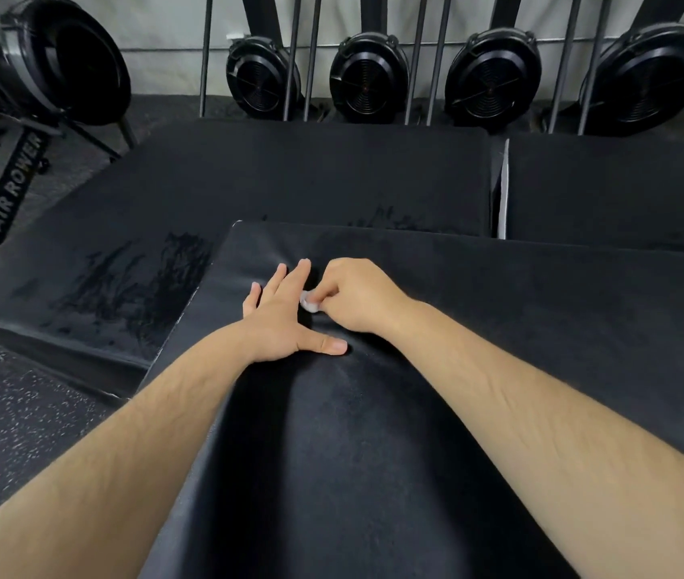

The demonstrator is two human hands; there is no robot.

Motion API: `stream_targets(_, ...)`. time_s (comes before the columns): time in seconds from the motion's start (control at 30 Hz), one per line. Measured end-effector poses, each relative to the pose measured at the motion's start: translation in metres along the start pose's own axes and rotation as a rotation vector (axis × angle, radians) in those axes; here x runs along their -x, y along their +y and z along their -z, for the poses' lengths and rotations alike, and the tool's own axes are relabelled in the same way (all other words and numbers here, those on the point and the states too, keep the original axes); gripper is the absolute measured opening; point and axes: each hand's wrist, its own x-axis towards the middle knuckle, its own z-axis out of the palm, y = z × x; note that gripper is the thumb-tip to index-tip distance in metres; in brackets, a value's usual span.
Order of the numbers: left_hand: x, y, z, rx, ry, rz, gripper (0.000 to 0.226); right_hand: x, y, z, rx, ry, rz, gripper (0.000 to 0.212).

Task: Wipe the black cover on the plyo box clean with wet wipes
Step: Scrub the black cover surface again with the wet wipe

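The black cover [507,302] fills the near and middle part of the view, lying over the top of the plyo box, with its far left corner rounded and a few creases running toward the hands. Beyond it and lower sits a wide black pad [290,177] with dark smeared marks on its left part, and just beside that, at the right, a second black pad [616,190], a narrow gap between the two. A speckled dark floor [10,415] shows at the lower left. Four upright rowing machines [367,77] stand in a row against the pale back wall, round fan housings low down. A fifth machine [19,181], lettered AIR ROWER, stands at the far left.

The left hand [284,317] lies flat on the cover near its far left corner, fingers straight and spread, thumb stretched out to the right, holding nothing. The right hand [359,298] is touching it on the right, fingers curled, pinching a small crumpled white wet wipe [309,305] against the cover.
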Motion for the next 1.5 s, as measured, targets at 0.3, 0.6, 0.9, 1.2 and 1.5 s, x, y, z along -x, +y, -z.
stream_targets(0.3, 0.033, 0.002, -0.008, -0.322, 0.243, -0.064, 0.116, 0.013, -0.011, -0.016, -0.011, 0.141, -0.108, 0.018)
stream_targets(0.6, 0.081, -0.019, 0.0, -0.252, -0.092, -0.143, 0.102, 0.046, 0.007, -0.008, -0.023, 0.191, -0.104, 0.019)
stream_targets(0.9, 0.079, -0.021, -0.005, -0.38, -0.053, -0.163, 0.1, 0.068, -0.017, -0.027, -0.048, 0.182, -0.063, 0.024)
stream_targets(1.2, 0.12, -0.029, -0.017, -0.444, 0.057, -0.132, 0.085, 0.093, -0.022, -0.037, -0.04, 0.208, -0.162, 0.019)
stream_targets(1.5, 0.13, -0.042, -0.027, -0.363, 0.099, -0.176, 0.081, 0.106, -0.028, -0.045, 0.026, 0.24, -0.145, 0.022)
